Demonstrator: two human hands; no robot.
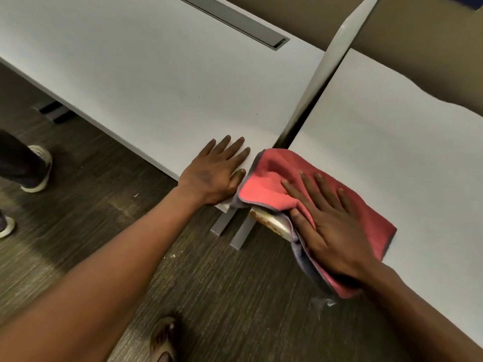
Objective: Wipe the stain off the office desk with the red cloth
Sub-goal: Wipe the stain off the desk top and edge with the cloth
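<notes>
1. The white tabletop (392, 142) looks mostly clean; I cannot see a stain.
2. The red cloth (271, 184) lies on its near corner, hanging over the edge.
3. The right hand (332, 226) presses it flat, fingers spread.
4. The left hand (217, 173) rests flat, holding nothing.
5. Wiping looks underway, maybe nearly done.

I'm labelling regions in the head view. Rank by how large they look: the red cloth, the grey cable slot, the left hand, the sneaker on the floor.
1. Red cloth
2. Grey cable slot, long but narrow and cropped; close to the cloth, so this order is unsure
3. Left hand
4. Sneaker
</notes>
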